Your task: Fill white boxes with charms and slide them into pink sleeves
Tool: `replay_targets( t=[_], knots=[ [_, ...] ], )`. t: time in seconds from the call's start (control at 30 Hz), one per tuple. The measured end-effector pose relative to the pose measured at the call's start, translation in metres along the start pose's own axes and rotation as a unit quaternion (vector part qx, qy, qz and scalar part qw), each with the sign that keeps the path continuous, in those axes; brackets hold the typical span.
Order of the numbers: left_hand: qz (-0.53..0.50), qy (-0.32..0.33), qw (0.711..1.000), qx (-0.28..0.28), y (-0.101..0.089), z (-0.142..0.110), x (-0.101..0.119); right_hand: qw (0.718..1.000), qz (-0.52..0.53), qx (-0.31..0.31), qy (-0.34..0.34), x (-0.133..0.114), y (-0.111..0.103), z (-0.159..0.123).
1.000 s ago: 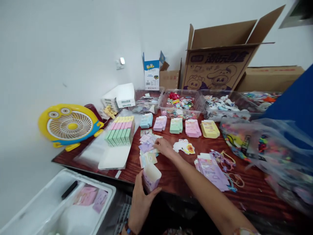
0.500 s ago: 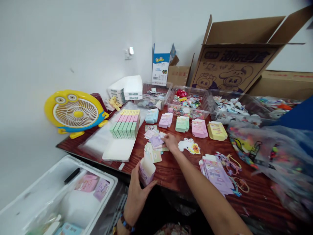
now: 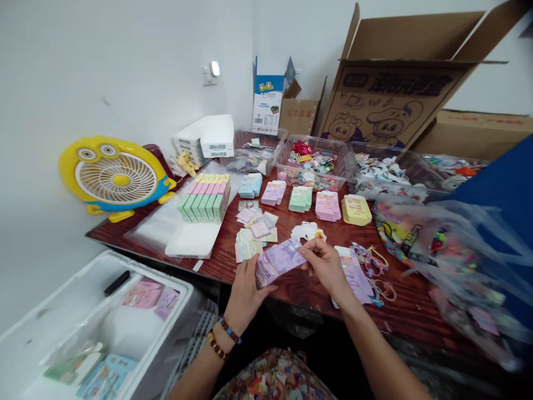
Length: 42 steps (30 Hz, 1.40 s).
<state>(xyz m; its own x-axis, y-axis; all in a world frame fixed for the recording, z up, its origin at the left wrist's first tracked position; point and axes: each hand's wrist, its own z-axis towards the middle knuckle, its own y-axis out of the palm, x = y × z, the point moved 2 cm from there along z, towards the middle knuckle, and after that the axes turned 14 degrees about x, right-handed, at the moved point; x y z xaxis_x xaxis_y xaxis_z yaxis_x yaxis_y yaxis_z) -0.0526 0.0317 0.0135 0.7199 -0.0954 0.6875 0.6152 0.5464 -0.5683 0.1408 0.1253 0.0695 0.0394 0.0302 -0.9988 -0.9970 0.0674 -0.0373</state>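
My left hand [image 3: 245,291] is closed around a small purple paper box [image 3: 265,274], tilted so its open end faces right. A purple card [image 3: 288,254] with a cartoon figure is pinched in my right hand [image 3: 326,263], at the box's open end. How far the card sits inside the box I cannot tell. Just beyond the box lie small pale cards [image 3: 261,228] in a loose pile and green-and-cream cards [image 3: 245,245]. White stickers [image 3: 305,229] lie behind my right hand. Flat purple boxes [image 3: 357,280] and coloured cords [image 3: 382,290] are right of it.
Stacks of folded boxes, including a yellow stack [image 3: 356,210], line the table's middle. Clear plastic trays [image 3: 312,183] of trinkets stand behind them. A yellow fan [image 3: 120,180] and a tray of filled boxes [image 3: 202,203] are left. A foam box [image 3: 183,294] stands lower left, a plastic bag [image 3: 449,244] right.
My right hand has brought a purple card from the pile back to the box in my left hand. The box has tipped over to the right. The view has shifted slightly.
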Motion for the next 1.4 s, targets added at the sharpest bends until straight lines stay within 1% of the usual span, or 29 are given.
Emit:
replay_targets(
  t=[0.1,0.2,0.27,0.3,0.33,0.37,0.4,0.43,0.47,0.57,0.63,0.7,0.8,0.9,1.0,1.07,1.17,1.27,1.33,1.4],
  knots=[
    [0.007,0.019,1.000,-0.017,0.003,0.001,0.007,0.998,-0.065,-0.015,-0.009,-0.001,-0.004,-0.009],
    [-0.011,0.026,0.999,-0.033,0.007,0.003,0.010,0.981,-0.153,-0.082,-0.083,-0.005,-0.005,-0.017],
    [-0.020,0.023,0.999,-0.043,0.010,0.004,0.010,0.968,-0.187,-0.114,-0.119,-0.002,-0.010,-0.013],
    [-0.022,0.020,0.998,-0.047,0.012,0.004,0.009,0.967,-0.198,-0.110,-0.116,0.003,-0.016,-0.007],
    [-0.024,0.016,0.998,-0.048,0.014,0.004,0.008,0.968,-0.213,-0.090,-0.102,0.009,-0.023,0.003],
    [-0.025,0.012,0.998,-0.049,0.016,0.003,0.008,0.967,-0.233,-0.059,-0.086,0.016,-0.032,0.015],
    [-0.027,0.010,0.998,-0.049,0.018,0.002,0.007,0.960,-0.269,-0.024,-0.076,0.023,-0.042,0.031],
    [-0.031,0.008,0.998,-0.051,0.020,0.000,0.008,0.946,-0.317,0.002,-0.072,0.029,-0.051,0.047],
    [-0.036,0.007,0.998,-0.054,0.023,-0.002,0.009,0.926,-0.368,0.021,-0.084,0.035,-0.059,0.063],
    [-0.048,0.001,0.997,-0.068,0.030,-0.007,0.012,0.905,-0.414,0.025,-0.099,0.044,-0.071,0.102],
    [-0.054,-0.004,0.996,-0.066,0.033,-0.008,0.014,0.901,-0.422,0.010,-0.102,0.047,-0.071,0.115],
    [-0.058,-0.005,0.996,-0.062,0.035,-0.009,0.014,0.899,-0.427,0.000,-0.099,0.050,-0.069,0.120],
    [-0.059,-0.002,0.996,-0.068,0.037,-0.008,0.011,0.904,-0.420,0.004,-0.086,0.052,-0.070,0.120],
    [-0.059,0.002,0.996,-0.072,0.037,-0.006,0.010,0.913,-0.400,0.009,-0.076,0.050,-0.078,0.120],
    [-0.053,0.009,0.996,-0.075,0.037,-0.004,0.013,0.928,-0.366,0.005,-0.066,0.041,-0.089,0.117],
    [-0.040,0.012,0.996,-0.076,0.037,-0.002,0.017,0.941,-0.333,0.002,-0.055,0.033,-0.095,0.110],
    [-0.023,0.019,0.996,-0.081,0.038,0.000,0.027,0.962,-0.269,0.002,-0.046,0.020,-0.098,0.088],
    [-0.015,0.032,0.994,-0.101,0.041,0.001,0.035,0.985,-0.164,-0.019,-0.053,0.012,-0.090,0.056],
    [-0.007,0.042,0.993,-0.114,0.044,0.000,0.039,0.989,-0.130,-0.040,-0.065,0.010,-0.081,0.035],
    [-0.001,0.054,0.990,-0.127,0.047,-0.002,0.042,0.986,-0.140,-0.045,-0.079,0.011,-0.074,0.021]
  ],
)
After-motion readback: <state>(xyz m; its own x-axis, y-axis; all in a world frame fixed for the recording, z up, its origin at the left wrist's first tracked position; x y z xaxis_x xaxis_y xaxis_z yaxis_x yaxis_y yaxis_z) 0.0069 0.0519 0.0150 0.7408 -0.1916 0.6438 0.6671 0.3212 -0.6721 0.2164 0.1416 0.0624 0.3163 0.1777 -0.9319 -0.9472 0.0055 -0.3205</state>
